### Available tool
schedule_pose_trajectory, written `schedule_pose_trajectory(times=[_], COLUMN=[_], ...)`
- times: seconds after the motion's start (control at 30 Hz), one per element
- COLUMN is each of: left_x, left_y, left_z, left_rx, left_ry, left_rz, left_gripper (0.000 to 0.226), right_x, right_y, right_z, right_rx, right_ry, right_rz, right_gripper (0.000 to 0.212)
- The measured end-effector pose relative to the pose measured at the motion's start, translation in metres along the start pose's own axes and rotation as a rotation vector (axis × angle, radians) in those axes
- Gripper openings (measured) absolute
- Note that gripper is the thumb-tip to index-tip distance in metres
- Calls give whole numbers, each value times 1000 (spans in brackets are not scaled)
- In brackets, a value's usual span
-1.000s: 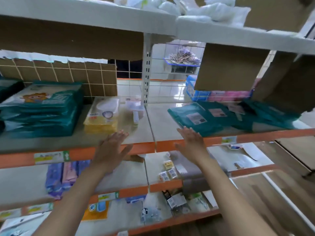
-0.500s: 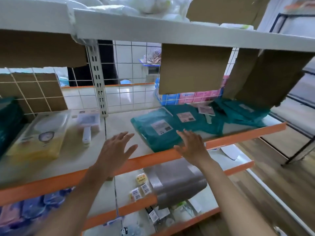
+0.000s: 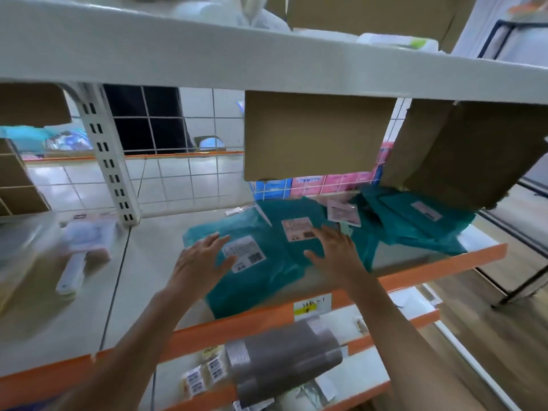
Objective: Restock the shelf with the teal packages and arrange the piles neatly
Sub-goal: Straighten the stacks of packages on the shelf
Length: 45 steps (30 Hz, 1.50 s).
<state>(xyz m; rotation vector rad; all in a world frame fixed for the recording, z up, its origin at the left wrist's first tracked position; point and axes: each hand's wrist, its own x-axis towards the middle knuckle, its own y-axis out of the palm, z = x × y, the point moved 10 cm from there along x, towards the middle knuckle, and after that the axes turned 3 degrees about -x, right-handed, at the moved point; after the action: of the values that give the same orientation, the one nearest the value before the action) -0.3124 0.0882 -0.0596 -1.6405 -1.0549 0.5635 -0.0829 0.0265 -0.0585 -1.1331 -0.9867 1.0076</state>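
Note:
Several flat teal packages with white labels lie scattered on the middle shelf. The nearest teal package lies at the shelf's front, and a second teal package overlaps it behind. My left hand lies with spread fingers on the near package's left edge. My right hand lies with spread fingers on the packages beside a label. More teal packages are heaped loosely at the right under a cardboard flap.
Cardboard flaps hang from the upper shelf above the packages. A white upright post stands at the left, a white boxed item lies left of it. A grey roll sits on the lower shelf. Pink and blue packs stand behind the wire grid.
The view has swung right and closer. Both hands have moved forward from above the shelf edge onto the teal packages.

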Motion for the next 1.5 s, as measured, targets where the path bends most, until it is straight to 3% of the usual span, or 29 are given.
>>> schedule_pose_trajectory(times=[0.23,0.47,0.77,0.9,1.03,1.1,1.17,1.23,1.4,1.5], left_x=[35,94,153,179,195,199,204,207,212,211], left_y=[23,47,99,116,131,137,139,142,143,140], left_z=[-28,-120,-221,-229,-216,-212,-212,-214,-207,-210], left_rx=[-79,-42,-43,-21,-74,-82,-53,-4,-51,-249], left_ry=[-99,-114,-92,-175,-380,-471,-519,-531,-575,-577], left_rz=[-2,-70,-35,1,73,86,69,45,13,-70], left_gripper=[54,52,62,49,53,58,65,73,82,65], right_x=[37,74,112,130,142,144,150,157,173,174], right_y=[-17,-52,-44,-39,-23,-16,-13,-14,-19,-19], right_z=[-52,-139,-268,-301,-318,-323,-327,-327,-315,-312], right_rx=[29,11,23,83,312,428,423,381,74,29], right_ry=[-78,-206,-155,-143,-99,-82,-98,-111,-198,-188], right_rz=[-83,-129,-1,50,182,266,310,350,366,377], right_gripper=[58,54,50,51,61,78,102,113,79,73])
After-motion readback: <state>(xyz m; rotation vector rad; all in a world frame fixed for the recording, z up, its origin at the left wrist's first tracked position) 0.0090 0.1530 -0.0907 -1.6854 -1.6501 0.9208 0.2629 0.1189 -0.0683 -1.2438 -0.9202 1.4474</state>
